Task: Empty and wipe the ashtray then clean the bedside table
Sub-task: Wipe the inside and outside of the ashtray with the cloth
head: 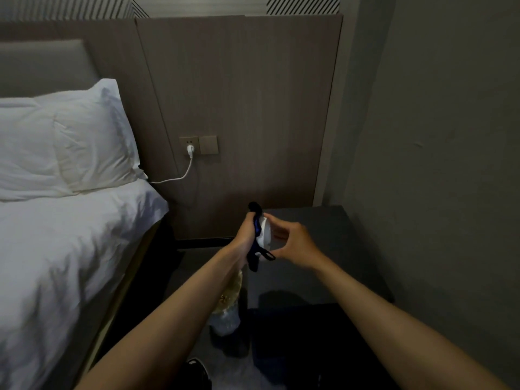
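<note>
Hands meet at frame centre, above the near left corner of the dark table (323, 249). Left hand (244, 235) clenches a dark blue cloth (254, 258) against the white ashtray (265, 232), which the right hand (292, 243) grasps by its rim with fingertips, tilted on edge. Below the forearms sits a bin (228, 311) with a clear liner. At left, a white bed (70, 249) and pillow (70, 142).
</note>
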### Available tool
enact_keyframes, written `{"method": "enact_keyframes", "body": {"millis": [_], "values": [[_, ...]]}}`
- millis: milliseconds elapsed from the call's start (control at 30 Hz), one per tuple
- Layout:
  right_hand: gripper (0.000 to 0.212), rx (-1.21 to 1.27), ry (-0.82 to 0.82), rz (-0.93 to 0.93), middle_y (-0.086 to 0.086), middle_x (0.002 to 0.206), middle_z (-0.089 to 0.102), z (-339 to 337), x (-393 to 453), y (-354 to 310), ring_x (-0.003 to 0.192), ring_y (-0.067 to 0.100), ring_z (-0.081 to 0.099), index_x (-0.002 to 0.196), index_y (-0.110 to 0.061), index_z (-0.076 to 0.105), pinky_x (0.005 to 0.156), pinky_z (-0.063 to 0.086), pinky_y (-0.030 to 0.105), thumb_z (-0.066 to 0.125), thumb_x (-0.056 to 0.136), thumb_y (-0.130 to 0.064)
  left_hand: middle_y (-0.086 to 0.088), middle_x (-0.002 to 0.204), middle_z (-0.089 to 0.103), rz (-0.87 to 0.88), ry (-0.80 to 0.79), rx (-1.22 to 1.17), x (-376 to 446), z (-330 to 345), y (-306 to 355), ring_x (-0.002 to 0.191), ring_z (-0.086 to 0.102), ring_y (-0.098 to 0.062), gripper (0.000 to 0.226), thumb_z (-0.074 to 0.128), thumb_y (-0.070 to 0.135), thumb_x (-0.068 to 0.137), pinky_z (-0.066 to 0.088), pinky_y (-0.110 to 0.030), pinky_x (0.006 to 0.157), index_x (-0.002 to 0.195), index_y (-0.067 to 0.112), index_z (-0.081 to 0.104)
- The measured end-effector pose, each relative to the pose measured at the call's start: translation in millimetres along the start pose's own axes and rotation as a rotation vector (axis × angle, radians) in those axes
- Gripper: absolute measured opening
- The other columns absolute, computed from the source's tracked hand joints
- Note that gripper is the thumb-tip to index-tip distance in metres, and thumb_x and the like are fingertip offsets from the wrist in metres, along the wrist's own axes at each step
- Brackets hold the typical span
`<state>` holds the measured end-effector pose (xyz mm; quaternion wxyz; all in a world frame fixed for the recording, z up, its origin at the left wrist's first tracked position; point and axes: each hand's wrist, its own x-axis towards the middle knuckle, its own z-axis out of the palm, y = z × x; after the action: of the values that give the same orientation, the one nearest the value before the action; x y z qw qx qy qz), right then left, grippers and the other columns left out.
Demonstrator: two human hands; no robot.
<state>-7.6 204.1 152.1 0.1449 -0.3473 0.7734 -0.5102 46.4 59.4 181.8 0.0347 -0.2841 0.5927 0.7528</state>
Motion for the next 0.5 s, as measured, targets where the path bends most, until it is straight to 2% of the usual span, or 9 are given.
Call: {"method": "enact_keyframes", "body": {"millis": [67,133,167,233,333,400,500], "values": [[0.093,0.092,0.020,0.062,0.000,0.134,0.063,-1,-1,3,0.120,0.006,0.062,0.148,-0.013,0.045,0.102,0.051,0.026,0.091,0.067,-0.007,-0.016,0.110,0.067,0.077,-0.002,0.094,3,-1,-3,0.097,0.066,-0.031,0.065,0.039,0.060,0.095,0.055,-0.042,0.086,0.128,0.008,0.057],[0.076,0.221,0.064,0.130,-0.003,0.123,0.068,-3,-2,1,0.112,0.006,0.066,0.140,-0.012,0.055,0.093,0.056,0.025,0.088,0.072,-0.010,-0.015,0.122,0.063,0.152,-0.007,0.206,2,1,-3,0.107,0.064,-0.031,0.069,0.038,0.066,0.086,0.051,-0.048,0.099,0.130,0.015,0.053],[0.069,0.296,0.084,0.164,-0.001,0.122,0.069,-3,-2,-1,0.111,0.010,0.068,0.137,-0.012,0.058,0.087,0.057,0.025,0.087,0.074,-0.013,-0.014,0.124,0.059,0.197,0.015,0.253,0,3,-2,0.108,0.062,-0.030,0.064,0.036,0.065,0.089,0.049,-0.048,0.100,0.130,0.018,0.051],[0.058,0.457,0.087,0.234,0.011,0.124,0.069,-5,-4,-4,0.112,0.023,0.069,0.131,-0.008,0.063,0.083,0.059,0.029,0.083,0.078,-0.021,-0.012,0.123,0.054,0.300,0.089,0.334,-1,7,3,0.106,0.059,-0.027,0.048,0.035,0.055,0.099,0.049,-0.045,0.097,0.124,0.019,0.052],[0.054,0.643,0.059,0.328,0.017,0.110,0.073,-5,-10,-13,0.102,0.028,0.073,0.117,-0.002,0.066,0.082,0.060,0.033,0.075,0.078,-0.038,-0.010,0.115,0.052,0.435,0.078,0.420,-3,9,3,0.098,0.057,-0.023,0.032,0.038,0.048,0.103,0.046,-0.036,0.083,0.104,0.020,0.054],[0.055,0.656,0.051,0.364,0.016,0.100,0.076,-6,-14,-19,0.099,0.030,0.074,0.110,0.001,0.066,0.080,0.061,0.034,0.069,0.081,-0.046,-0.009,0.111,0.051,0.489,0.041,0.435,-8,8,3,0.097,0.057,-0.022,0.030,0.039,0.047,0.103,0.044,-0.034,0.080,0.098,0.022,0.054],[0.060,0.663,-0.014,0.401,0.018,0.102,0.076,-7,-16,-27,0.100,0.029,0.074,0.110,-0.002,0.070,0.080,0.060,0.034,0.057,0.087,-0.057,-0.009,0.112,0.050,0.574,-0.009,0.446,-16,4,1,0.099,0.058,-0.023,0.032,0.036,0.047,0.105,0.049,-0.036,0.085,0.101,0.020,0.054]]}}
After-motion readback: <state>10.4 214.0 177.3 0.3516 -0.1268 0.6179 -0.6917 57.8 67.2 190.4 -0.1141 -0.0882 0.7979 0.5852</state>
